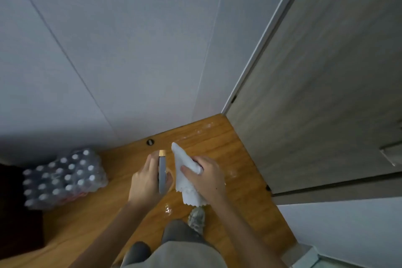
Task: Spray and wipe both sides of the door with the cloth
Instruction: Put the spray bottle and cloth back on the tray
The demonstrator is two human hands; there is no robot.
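A pale grey panelled wall (121,50) fills the far side and the left of the scene, and the grey-brown wood-grain door (315,93) stands at the right, its lower edge meeting the floor just right of the hands. Below them runs the orange-brown wooden plank floor (217,137), with pale specks near the far corner. At the left, against the wall, sits a shrink-wrapped pack of bottles with white caps (63,178). Nearer, the person's bare forearms reach out over the floor. The left hand (144,183) has its fingers curled round a slim grey spray bottle with a gold collar (162,175), held with the collar pointing away. Just right of it the right hand (208,178) grips a crumpled white cloth (187,178), thumb pressed across it, one corner poking up toward the wall and the frayed end hanging below the palm
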